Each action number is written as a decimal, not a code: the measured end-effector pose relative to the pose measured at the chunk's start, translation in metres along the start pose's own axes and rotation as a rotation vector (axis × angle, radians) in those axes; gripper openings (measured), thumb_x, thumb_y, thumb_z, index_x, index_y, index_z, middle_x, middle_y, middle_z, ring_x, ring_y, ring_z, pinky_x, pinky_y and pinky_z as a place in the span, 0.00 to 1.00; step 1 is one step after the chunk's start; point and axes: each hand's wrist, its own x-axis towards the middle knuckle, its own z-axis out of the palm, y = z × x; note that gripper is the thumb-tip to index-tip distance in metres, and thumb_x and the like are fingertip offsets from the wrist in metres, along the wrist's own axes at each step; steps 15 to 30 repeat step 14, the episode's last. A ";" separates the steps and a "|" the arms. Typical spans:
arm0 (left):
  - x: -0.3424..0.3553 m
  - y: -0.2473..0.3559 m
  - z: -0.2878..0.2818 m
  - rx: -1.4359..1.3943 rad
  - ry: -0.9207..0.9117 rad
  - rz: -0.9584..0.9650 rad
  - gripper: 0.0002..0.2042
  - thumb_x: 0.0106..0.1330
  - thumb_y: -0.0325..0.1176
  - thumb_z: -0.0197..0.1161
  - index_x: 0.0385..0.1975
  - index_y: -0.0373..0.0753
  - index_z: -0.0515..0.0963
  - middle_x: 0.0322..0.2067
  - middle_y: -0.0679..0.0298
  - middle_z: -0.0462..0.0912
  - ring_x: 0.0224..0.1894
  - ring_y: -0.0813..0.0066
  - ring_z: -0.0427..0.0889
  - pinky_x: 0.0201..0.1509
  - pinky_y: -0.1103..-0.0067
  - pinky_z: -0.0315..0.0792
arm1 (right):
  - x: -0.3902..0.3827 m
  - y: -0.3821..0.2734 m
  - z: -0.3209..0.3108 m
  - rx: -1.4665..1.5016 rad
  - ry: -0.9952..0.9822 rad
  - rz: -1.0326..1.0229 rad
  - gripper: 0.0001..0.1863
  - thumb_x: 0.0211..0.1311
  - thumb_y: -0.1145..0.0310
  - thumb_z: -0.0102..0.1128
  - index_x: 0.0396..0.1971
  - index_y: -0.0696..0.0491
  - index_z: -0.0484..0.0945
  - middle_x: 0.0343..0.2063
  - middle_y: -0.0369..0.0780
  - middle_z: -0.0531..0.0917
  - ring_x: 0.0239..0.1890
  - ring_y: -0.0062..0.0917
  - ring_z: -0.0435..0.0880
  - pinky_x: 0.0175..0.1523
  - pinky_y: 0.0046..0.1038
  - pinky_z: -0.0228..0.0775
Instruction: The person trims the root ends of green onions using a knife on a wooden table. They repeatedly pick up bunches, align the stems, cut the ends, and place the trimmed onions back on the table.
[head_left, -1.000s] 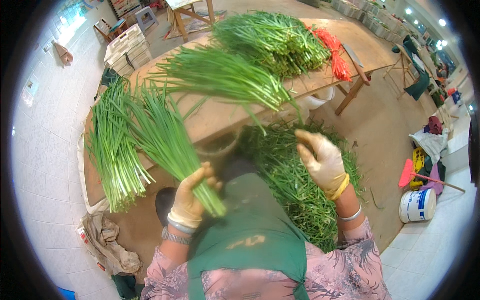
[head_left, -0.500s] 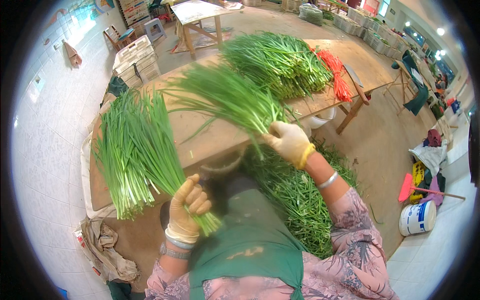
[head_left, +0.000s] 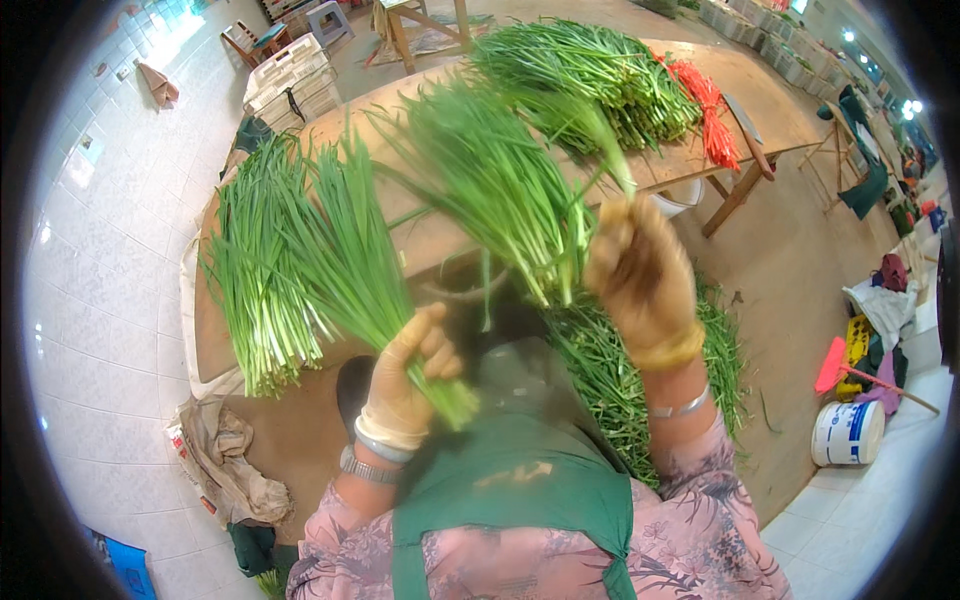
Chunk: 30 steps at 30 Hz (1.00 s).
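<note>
My gloved left hand (head_left: 408, 370) is closed round a bunch of garlic chives (head_left: 360, 240); their leaves lean up and left over the table, and the cut ends stick out below the fist. My gloved right hand (head_left: 645, 280), smeared by motion, is raised at the table's front edge. A few blurred stalks (head_left: 612, 150) rise from its fingers, apparently held. Just left of it, a loose bunch (head_left: 510, 200) rests on the table with its pale stems at the edge. Another pile of chives (head_left: 262, 270) lies at the table's left end.
On the wooden table (head_left: 780, 105), a big chive heap (head_left: 590, 80) lies beside red ties (head_left: 712, 115) and a knife (head_left: 750, 135). Loose greens (head_left: 610, 390) are heaped below the front edge. White crates (head_left: 290, 80) stand behind left; a white bucket (head_left: 847, 433) stands right.
The bunch formerly in my right hand now rests at the table's edge, and that hand has moved right and nearer. My left hand has shifted up and right with its chives. The view has shifted slightly.
</note>
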 end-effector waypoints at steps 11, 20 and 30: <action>-0.020 0.002 -0.013 0.106 0.100 0.085 0.18 0.72 0.34 0.59 0.57 0.34 0.72 0.39 0.64 0.77 0.28 0.80 0.68 0.36 0.80 0.67 | -0.031 0.020 0.040 -0.759 -0.164 0.296 0.11 0.69 0.62 0.59 0.33 0.55 0.79 0.22 0.36 0.81 0.27 0.22 0.81 0.34 0.24 0.72; -0.027 -0.004 -0.019 0.157 0.114 0.054 0.21 0.71 0.34 0.61 0.61 0.34 0.70 0.50 0.58 0.79 0.32 0.77 0.72 0.41 0.79 0.70 | -0.058 0.087 -0.032 -1.499 -0.464 -0.041 0.11 0.66 0.59 0.65 0.42 0.49 0.84 0.44 0.42 0.84 0.50 0.30 0.81 0.67 0.33 0.63; -0.027 -0.004 -0.019 0.157 0.114 0.054 0.21 0.71 0.34 0.61 0.61 0.34 0.70 0.50 0.58 0.79 0.32 0.77 0.72 0.41 0.79 0.70 | -0.058 0.087 -0.032 -1.499 -0.464 -0.041 0.11 0.66 0.59 0.65 0.42 0.49 0.84 0.44 0.42 0.84 0.50 0.30 0.81 0.67 0.33 0.63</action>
